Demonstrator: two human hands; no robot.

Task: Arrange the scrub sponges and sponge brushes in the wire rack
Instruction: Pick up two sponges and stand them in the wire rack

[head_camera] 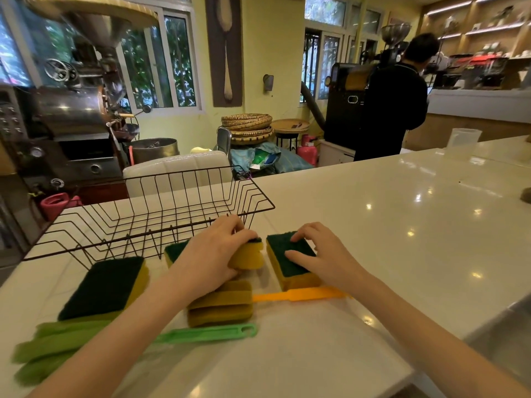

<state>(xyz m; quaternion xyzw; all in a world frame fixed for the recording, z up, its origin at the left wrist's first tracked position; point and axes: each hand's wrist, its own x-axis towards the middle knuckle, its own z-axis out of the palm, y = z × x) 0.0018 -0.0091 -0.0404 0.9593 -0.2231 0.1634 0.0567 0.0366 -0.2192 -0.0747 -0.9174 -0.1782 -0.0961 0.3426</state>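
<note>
A black wire rack (pixel 149 214) stands empty on the white counter, just beyond my hands. My left hand (pixel 214 248) grips a yellow scrub sponge (pixel 250 255) with a green pad, in front of the rack. My right hand (pixel 319 254) rests with spread fingers on a second scrub sponge (pixel 287 262), green side up. A third, larger scrub sponge (pixel 106 285) lies to the left. An orange-handled sponge brush (pixel 224 304) lies under my left wrist. A green sponge brush (pixel 207 334) lies nearest me, its foam head at the far left.
The white counter (pixel 402 225) stretches to the right, with a clear plastic container (pixel 462 142) at its far side. A person in dark clothes (pixel 393 101) stands behind the counter. Coffee roasting machines, woven baskets and a white chair sit beyond the counter edge.
</note>
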